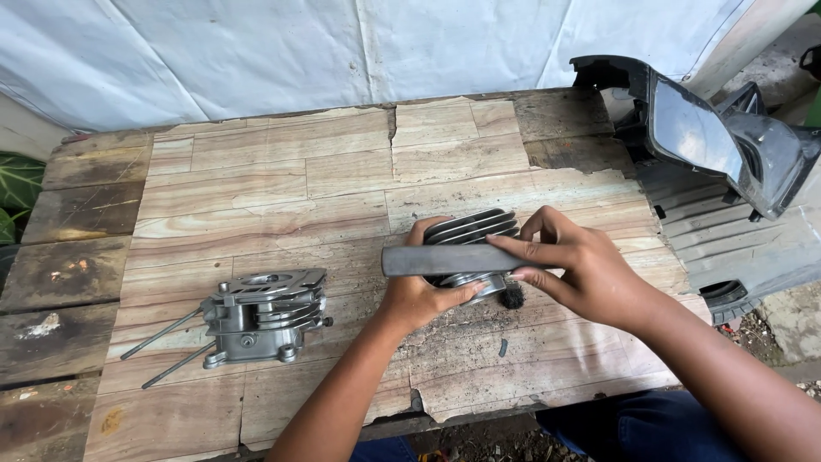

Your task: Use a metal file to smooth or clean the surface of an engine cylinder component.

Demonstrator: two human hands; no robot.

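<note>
My left hand [419,295] grips a finned metal engine cylinder [470,229] from below and holds it on the wooden table [282,188]. My right hand [581,269] pinches one end of a long flat grey bar [445,259], which lies across the front of the cylinder. A small black round piece [511,297] sits on the table just under my right fingers. To the left lies a grey metal engine head [261,316] with long studs sticking out, untouched.
A black and grey plastic vehicle panel [727,171] leans over the table's right edge. White sheeting [342,43] hangs behind the table. The table's veneer is cracked and peeling, with a small dark fragment [503,347] near the front. Green leaves [15,192] show at far left.
</note>
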